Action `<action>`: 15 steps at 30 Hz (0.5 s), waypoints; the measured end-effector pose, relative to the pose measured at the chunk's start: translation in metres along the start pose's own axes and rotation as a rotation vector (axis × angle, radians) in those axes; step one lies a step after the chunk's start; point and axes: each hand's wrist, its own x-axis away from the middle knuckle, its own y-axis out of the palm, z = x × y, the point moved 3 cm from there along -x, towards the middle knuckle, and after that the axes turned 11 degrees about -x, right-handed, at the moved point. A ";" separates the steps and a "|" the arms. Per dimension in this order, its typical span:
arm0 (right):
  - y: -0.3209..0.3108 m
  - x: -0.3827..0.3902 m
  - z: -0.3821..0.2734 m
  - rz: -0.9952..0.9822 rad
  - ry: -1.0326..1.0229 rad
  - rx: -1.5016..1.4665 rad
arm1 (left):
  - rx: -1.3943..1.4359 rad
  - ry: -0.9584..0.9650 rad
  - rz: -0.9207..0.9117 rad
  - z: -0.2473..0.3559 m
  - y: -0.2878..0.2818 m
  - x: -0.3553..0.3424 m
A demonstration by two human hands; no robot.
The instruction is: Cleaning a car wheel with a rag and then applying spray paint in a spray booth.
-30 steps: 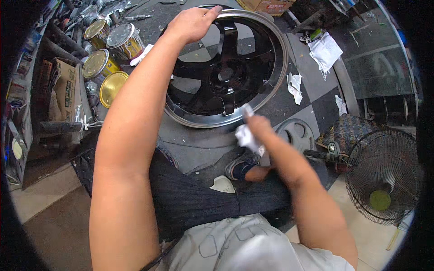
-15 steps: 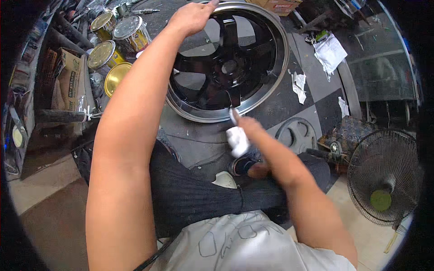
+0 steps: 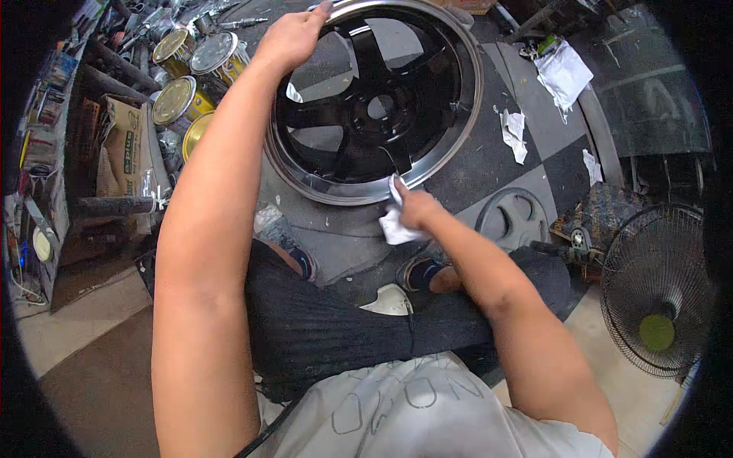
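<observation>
A car wheel rim (image 3: 365, 126) with glossy black spokes and a bare metal lip lies in front of me without a tire. My left hand (image 3: 292, 38) grips its far left edge, fingertips over the lip. At the near edge, my right hand (image 3: 416, 208) holds a crumpled white wipe (image 3: 397, 230), paper or cloth. One folded end of the wipe is at the metal lip, below a black spoke; the rest hangs under the fingers.
Paint cans (image 3: 183, 101) stand on the left, near a cardboard box (image 3: 122, 149). Torn white paper (image 3: 514, 136) lies right of the wheel. A grey wheel cover (image 3: 515, 217) and a black fan (image 3: 655, 294) are nearer on the right.
The wheel and my left hand sit slightly farther left and up in view, which has itself shifted. My right hand stays at the near lip with the wipe, less blurred now.
</observation>
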 end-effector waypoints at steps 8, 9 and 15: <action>0.028 0.008 -0.047 -0.023 -0.219 -0.199 | 0.022 -0.031 0.004 0.019 -0.010 0.015; 0.022 0.006 -0.030 -0.009 -0.081 -0.033 | 0.031 -0.023 0.003 0.019 -0.012 0.016; 0.039 -0.020 0.007 -0.120 -0.157 -0.129 | 0.048 -0.056 0.033 0.019 -0.013 0.021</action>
